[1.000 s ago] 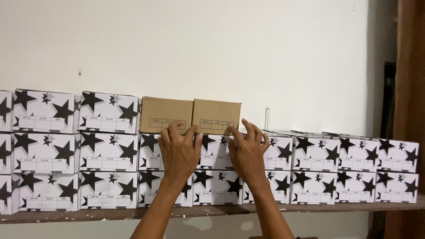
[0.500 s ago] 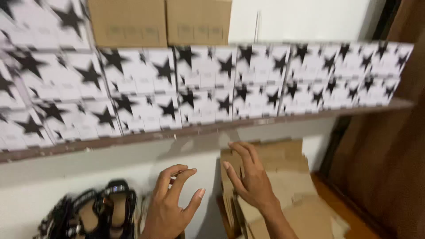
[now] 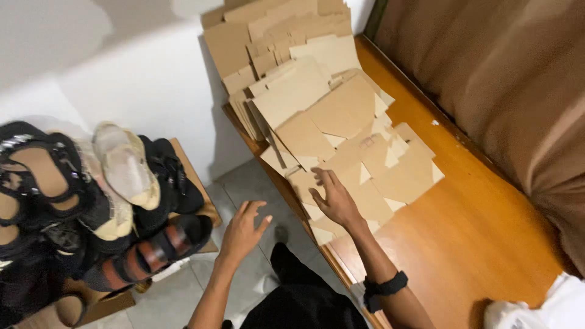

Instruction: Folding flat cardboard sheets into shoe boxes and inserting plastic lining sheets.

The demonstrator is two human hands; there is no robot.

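White wall and grey floor tiles are seen beside an orange wooden counter (image 3: 463, 244), whose left edge is covered by a heap of flattened cardboard sheets (image 3: 329, 109). The right hand (image 3: 334, 200) is laid open on the sheets at the near end of the heap, fingers spread, gripping nothing. The left hand (image 3: 242, 231) is held open over the floor, empty, near a pile of sandals (image 3: 91, 195). The sheets are judged light, stiff and slippery; an edge would best be pinched.
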